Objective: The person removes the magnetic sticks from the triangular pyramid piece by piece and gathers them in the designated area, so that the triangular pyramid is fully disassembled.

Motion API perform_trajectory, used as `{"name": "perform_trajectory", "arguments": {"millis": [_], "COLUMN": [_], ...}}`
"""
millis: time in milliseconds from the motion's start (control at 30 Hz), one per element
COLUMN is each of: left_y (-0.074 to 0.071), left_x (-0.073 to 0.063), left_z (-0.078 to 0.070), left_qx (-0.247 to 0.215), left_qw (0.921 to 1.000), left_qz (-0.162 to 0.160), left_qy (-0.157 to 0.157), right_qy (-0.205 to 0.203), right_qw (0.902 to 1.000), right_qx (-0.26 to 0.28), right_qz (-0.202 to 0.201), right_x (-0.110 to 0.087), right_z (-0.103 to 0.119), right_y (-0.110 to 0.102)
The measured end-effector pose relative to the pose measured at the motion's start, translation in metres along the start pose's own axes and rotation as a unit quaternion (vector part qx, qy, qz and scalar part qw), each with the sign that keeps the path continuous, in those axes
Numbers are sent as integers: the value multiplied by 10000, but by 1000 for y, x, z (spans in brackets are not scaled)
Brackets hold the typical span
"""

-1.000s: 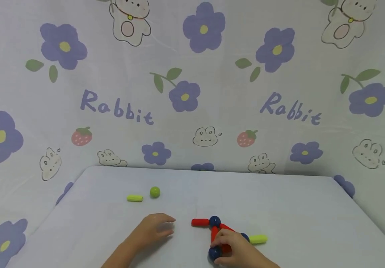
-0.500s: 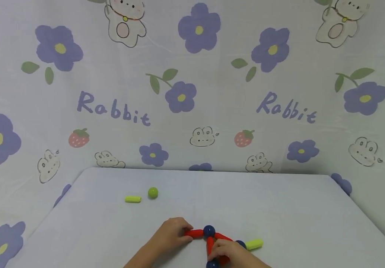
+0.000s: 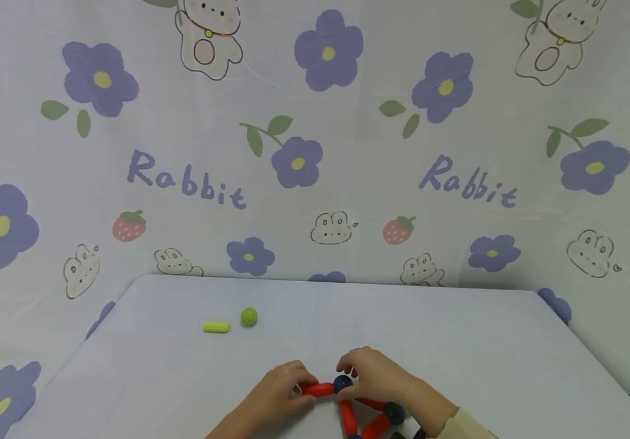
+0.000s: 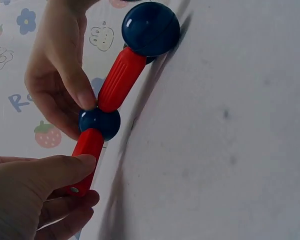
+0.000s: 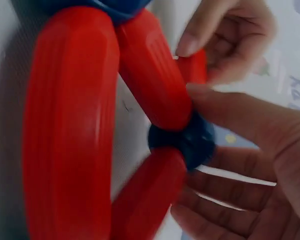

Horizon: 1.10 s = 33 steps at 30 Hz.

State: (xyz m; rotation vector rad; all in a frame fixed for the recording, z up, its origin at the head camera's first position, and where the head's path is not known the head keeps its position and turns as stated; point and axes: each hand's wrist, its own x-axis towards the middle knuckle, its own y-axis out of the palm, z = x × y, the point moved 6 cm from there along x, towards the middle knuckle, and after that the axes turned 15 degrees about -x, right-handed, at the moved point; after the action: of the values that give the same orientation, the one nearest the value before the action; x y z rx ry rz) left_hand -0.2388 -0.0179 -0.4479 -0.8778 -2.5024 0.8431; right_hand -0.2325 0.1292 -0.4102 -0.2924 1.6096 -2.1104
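My left hand (image 3: 284, 393) pinches a red magnetic rod (image 3: 320, 389) between thumb and fingers. That rod's right end meets a dark blue ball (image 3: 342, 383). My right hand (image 3: 378, 375) holds this ball, thumb on one side and fingers on the other, as the right wrist view shows at the ball (image 5: 182, 137). From the ball two more red rods run toward the person, one of them a front rod (image 3: 349, 417). They belong to a triangle of red rods with a second blue ball (image 3: 394, 413) at right and a third at the bottom edge, partly cut off.
A yellow-green rod (image 3: 216, 327) and a green ball (image 3: 249, 316) lie at the back left of the white table (image 3: 457, 329). Behind the table hangs a floral cloth (image 3: 370, 152) printed with rabbits.
My left hand has moved right and taken hold of the free red rod. My right hand has left the near ball and moved up to the far ball. The triangle has shifted slightly toward the person.
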Motion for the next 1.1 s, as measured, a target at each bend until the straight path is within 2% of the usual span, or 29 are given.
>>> {"name": "perform_trajectory", "arguments": {"millis": [233,467,633,767,867,967,1100], "left_y": [3,0,2,4,8,12,14], "left_x": [-3,-5,-6,-5,-6,-7,-8], "left_z": [-9,-5,2,0,-4,-5,-4], "left_qx": [-287,-569,-1008,-1404,-1816,-2105,-2163], "left_qw": [9991,9963,9930,9882,9813,9753,9740], "left_qz": [150,164,320,395,509,597,598], "left_qy": [260,625,528,475,395,297,326], "right_qy": [211,-191,-214,-95,75,300,418], "right_qw": [9991,9985,9975,9957,9919,9900,9923], "right_qx": [-72,-73,-189,-745,-1132,-1173,-933], "right_qz": [355,512,641,537,575,723,706], "right_x": [3,-5,-10,-13,-17,-20,-25], "right_z": [5,14,16,17,16,15,14], "right_y": [13,16,18,15,14,16,20]}}
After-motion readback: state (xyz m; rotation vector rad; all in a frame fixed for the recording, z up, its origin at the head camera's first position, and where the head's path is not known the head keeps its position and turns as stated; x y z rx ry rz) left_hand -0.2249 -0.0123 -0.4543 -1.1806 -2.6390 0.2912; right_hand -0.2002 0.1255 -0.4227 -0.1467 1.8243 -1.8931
